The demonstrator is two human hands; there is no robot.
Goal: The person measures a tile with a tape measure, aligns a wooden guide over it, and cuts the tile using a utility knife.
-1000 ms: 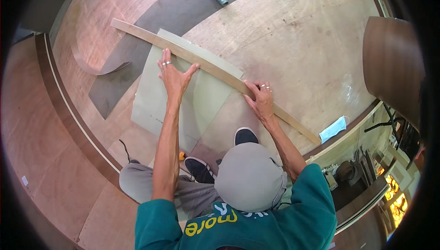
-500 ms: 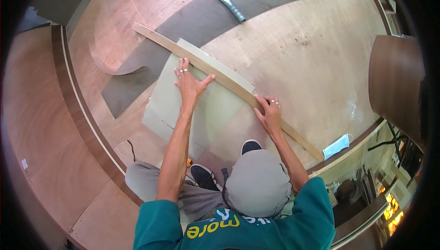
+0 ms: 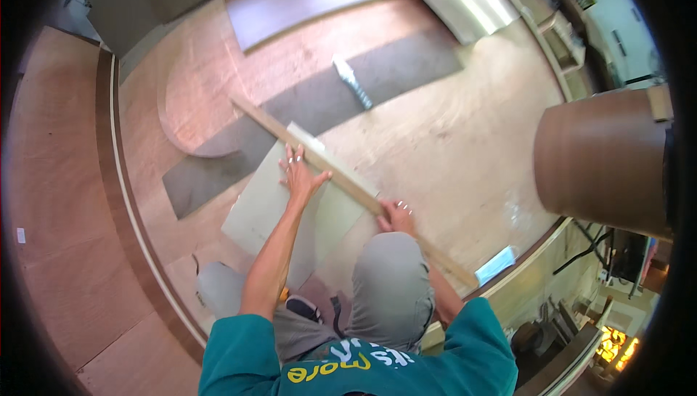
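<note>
A long, narrow wooden strip (image 3: 347, 182) lies diagonally across a pale, flat sheet (image 3: 265, 196) on the floor. Along the strip's near edge, my left hand (image 3: 300, 178) presses down, thumb and fingers spread apart. Farther down the same strip, my right hand (image 3: 397, 217) has its fingers bent over the wood, gripping it beside my raised knee. A narrow band of the pale sheet shows past the strip's far side. Part of my right forearm is hidden behind the knee.
A handsaw (image 3: 352, 82) with a dark grip rests on a long grey panel (image 3: 406, 69) beyond the strip. A blue face mask (image 3: 496, 265) lies by the strip's right end. At the right stands a brown curved piece (image 3: 602, 164); a raised wood-edged border (image 3: 134, 193) runs along the left.
The view has tilted farther ahead, bringing more panels at the back into sight. My right knee now rises close to my right hand. Both hands stay on the strip.
</note>
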